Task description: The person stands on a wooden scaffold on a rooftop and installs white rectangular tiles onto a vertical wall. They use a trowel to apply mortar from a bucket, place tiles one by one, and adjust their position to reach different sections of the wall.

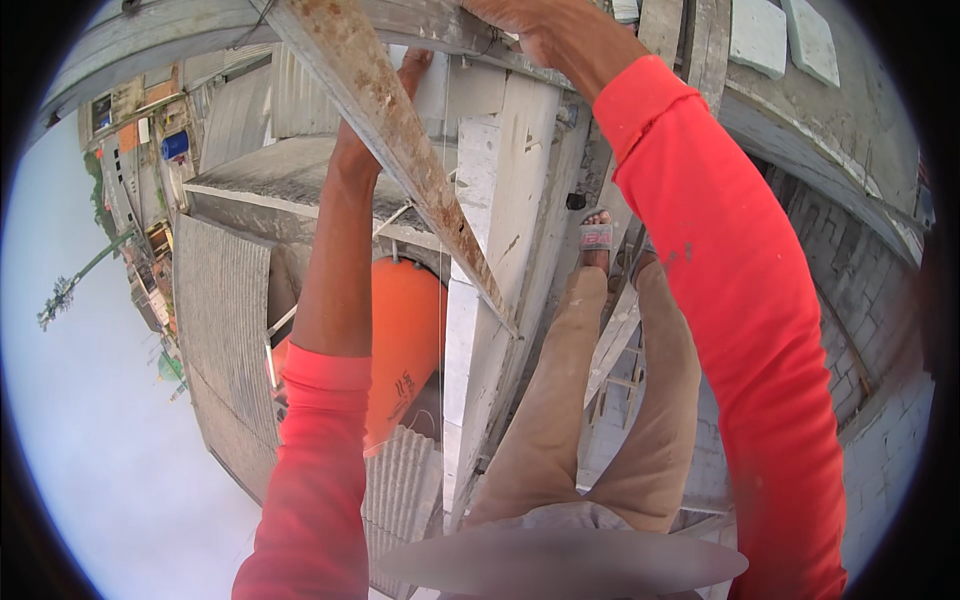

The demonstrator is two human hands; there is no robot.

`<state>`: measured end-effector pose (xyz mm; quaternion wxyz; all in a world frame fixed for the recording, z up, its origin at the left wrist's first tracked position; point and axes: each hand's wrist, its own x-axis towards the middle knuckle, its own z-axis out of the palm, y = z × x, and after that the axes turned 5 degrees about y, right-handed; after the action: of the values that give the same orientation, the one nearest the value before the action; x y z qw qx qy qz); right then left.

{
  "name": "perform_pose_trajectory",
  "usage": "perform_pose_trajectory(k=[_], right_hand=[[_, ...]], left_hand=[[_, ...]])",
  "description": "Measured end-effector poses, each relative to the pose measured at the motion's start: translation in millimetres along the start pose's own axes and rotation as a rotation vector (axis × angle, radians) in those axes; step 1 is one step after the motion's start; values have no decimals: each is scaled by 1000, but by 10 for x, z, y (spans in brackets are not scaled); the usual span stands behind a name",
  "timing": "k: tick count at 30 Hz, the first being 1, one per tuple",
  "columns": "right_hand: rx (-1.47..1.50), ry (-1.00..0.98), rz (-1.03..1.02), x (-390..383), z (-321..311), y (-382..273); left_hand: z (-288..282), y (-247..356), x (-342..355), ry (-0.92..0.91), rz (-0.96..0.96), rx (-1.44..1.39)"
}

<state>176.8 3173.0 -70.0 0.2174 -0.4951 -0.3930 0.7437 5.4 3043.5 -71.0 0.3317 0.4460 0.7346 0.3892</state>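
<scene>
A long grey wooden beam [180, 42] runs across the top of the head view. My left hand [415, 65] reaches its lower edge, passing behind a slanting, rust-stained board [385, 125]; the fingers are mostly hidden. Near the same beam, my right hand [515, 22] is at the upper rim of the picture, partly cut off, so its grip cannot be made out. The stained board slopes from the beam down to a pale, whitish plank-like edge [510, 200], its lower end close to that edge. A thin wire is looped around the beam at upper left.
My sandalled foot [597, 237] stands high on narrow boards. Left and below are an orange tank [405, 330], a concrete slab [290, 175] and corrugated roofing [225, 340]. On the right are a block wall [860, 260] and white slabs [757, 38] on a concrete ledge.
</scene>
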Motion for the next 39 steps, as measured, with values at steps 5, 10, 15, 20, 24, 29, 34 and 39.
perform_pose_trajectory(k=[5,10,15,20,24,29,34,39], right_hand=[[52,-67,-12,8,-8,30],[34,3,-35,-3,-17,17],[30,-25,23,-57,-69,-61],[-13,-11,28,-112,-103,-107],[-7,-12,22,-91,-74,-89],[65,5,-9,12,18,-29],[44,62,61,35,50,-3],[50,-19,27,-47,-9,-15]], left_hand=[[7,-21,-3,16,0,58],[-94,-13,-100,53,35,99],[-340,206,-753,127,-605,-187],[-188,284,-946,-125,-599,-324],[-44,263,-816,41,-506,-358],[114,167,-763,148,-452,-530],[216,154,-791,193,-376,-507],[234,233,-773,192,-398,-438]])
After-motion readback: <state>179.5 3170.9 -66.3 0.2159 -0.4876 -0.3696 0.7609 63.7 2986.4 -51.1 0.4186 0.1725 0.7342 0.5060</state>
